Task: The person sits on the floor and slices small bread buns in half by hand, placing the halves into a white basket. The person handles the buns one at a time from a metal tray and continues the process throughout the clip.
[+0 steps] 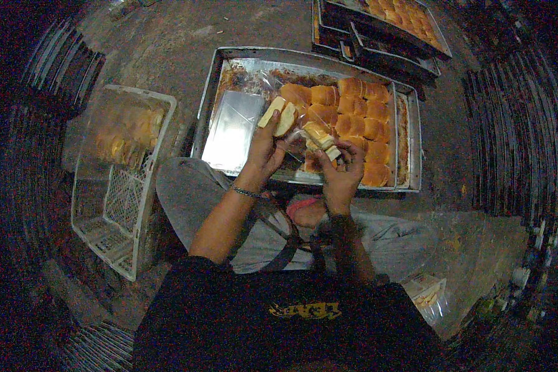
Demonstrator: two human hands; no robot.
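My left hand (264, 151) holds pale pieces of bread (279, 116) upright between thumb and fingers, above a metal baking tray (316, 55). To its right, my right hand (343, 172) grips another small stack of bread pieces (323, 139) with browned crust. Clear plastic film (302, 114) shows around and between the hands; its exact edges are hard to tell. Browned bread rolls (353, 109) sit in joined rows in the tray's right part. At its left part lies a shiny flat stack, perhaps plastic bags (235, 130).
A plastic crate (142, 218) with packed bread stands at my left. Stacked baking trays (390, 51), the top one with rolls, are beyond the tray on the right. Slatted metal stacks (516, 139) line both sides. A small container with plastic (425, 290) lies at lower right.
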